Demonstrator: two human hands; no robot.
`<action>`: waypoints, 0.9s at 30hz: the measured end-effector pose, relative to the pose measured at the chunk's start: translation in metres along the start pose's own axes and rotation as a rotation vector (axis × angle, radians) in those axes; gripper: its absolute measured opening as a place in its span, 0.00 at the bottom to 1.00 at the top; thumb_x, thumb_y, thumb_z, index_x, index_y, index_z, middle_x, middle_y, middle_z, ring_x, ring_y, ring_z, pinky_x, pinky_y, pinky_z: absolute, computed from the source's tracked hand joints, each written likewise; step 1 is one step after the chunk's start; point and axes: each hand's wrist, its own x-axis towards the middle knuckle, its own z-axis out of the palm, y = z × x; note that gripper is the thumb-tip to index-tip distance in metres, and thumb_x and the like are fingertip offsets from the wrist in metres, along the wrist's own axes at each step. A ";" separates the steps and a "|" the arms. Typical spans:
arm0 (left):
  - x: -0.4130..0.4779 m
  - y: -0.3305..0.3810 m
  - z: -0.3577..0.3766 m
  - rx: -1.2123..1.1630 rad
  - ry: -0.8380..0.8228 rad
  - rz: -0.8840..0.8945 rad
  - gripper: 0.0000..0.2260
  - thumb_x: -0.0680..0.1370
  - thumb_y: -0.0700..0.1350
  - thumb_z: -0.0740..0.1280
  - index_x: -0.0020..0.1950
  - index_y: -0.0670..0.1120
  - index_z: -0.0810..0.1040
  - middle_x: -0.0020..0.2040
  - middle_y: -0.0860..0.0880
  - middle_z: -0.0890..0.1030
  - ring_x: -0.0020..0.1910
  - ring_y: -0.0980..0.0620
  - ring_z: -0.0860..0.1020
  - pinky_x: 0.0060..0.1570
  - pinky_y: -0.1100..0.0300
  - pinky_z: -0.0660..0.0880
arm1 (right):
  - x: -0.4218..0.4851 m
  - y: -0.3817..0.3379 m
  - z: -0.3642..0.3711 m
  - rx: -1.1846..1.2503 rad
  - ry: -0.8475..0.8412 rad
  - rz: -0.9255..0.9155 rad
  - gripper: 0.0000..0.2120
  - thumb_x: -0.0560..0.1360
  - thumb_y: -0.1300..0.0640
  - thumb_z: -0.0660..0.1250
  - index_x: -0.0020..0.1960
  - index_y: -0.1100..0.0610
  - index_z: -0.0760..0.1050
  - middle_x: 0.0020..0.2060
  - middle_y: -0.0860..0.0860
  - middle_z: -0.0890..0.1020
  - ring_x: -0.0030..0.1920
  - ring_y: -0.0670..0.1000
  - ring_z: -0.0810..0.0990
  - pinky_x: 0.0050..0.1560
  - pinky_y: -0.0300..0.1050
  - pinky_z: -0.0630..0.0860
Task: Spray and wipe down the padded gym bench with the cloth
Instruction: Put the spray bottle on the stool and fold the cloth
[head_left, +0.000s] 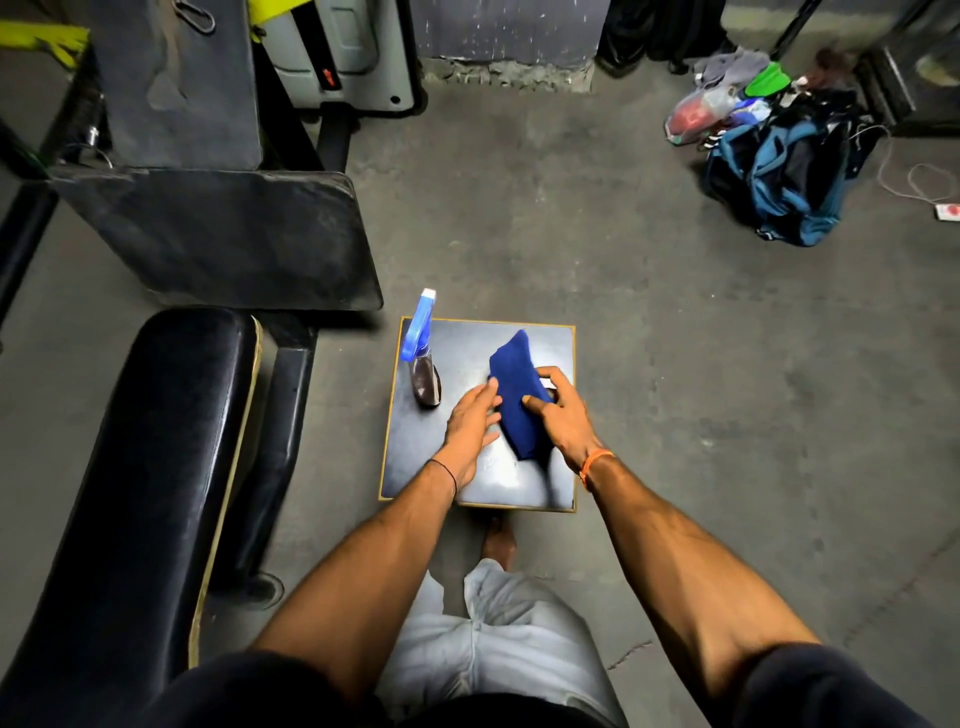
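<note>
Pinching the blue cloth (514, 384) in the right grip (563, 418), over the table (467, 343). Touching its edge with the left grip (470, 423), fingers (484, 396) straight

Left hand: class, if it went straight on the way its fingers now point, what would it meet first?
The blue cloth, most likely. The left hand points straight fingers forward and rightward, tips at the cloth's near edge on the square stool top; the right hand grips that cloth.
</note>
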 end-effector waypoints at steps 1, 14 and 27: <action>0.000 0.008 0.004 -0.031 -0.057 0.011 0.18 0.81 0.60 0.65 0.68 0.54 0.73 0.60 0.50 0.81 0.58 0.51 0.81 0.63 0.52 0.77 | -0.003 0.001 -0.001 -0.037 -0.040 -0.014 0.13 0.73 0.57 0.68 0.55 0.44 0.79 0.51 0.51 0.86 0.52 0.55 0.84 0.57 0.55 0.81; -0.005 0.018 0.006 -0.073 -0.130 -0.027 0.18 0.84 0.54 0.62 0.67 0.45 0.78 0.60 0.41 0.84 0.53 0.43 0.84 0.50 0.50 0.82 | -0.026 0.006 0.000 0.165 0.018 -0.036 0.28 0.67 0.48 0.82 0.61 0.49 0.73 0.56 0.52 0.82 0.53 0.50 0.84 0.54 0.46 0.83; -0.012 0.031 -0.007 0.499 0.055 0.441 0.14 0.85 0.50 0.60 0.65 0.47 0.79 0.60 0.50 0.83 0.60 0.50 0.79 0.62 0.58 0.72 | -0.024 0.005 -0.023 0.108 0.253 0.000 0.06 0.73 0.54 0.71 0.49 0.53 0.82 0.43 0.50 0.85 0.44 0.48 0.80 0.55 0.53 0.80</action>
